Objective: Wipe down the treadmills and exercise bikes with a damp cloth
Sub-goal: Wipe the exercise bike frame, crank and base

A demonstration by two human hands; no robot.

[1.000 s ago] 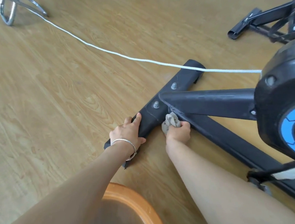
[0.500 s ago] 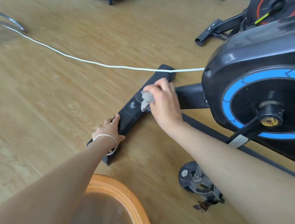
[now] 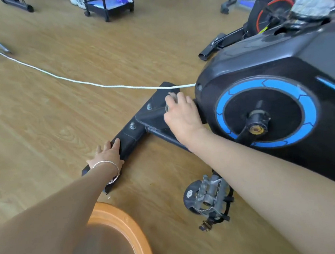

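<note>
Head: left hand point(image 3: 106, 155), right hand point(image 3: 182, 116), cloth point(image 3: 172, 95) on bar point(image 3: 132, 135); open floor point(image 3: 50, 121) left

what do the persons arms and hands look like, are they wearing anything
Both forearms are bare, with no sleeves in view. There are no gloves on the left hand or the right hand. A thin silver bangle circles the left wrist. The right wrist wears nothing.

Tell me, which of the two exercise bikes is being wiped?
The near bike with the blue ring: the right hand holds the cloth on its floor bar, the left hand rests there too. The red-rimmed bike behind is untouched.
</note>
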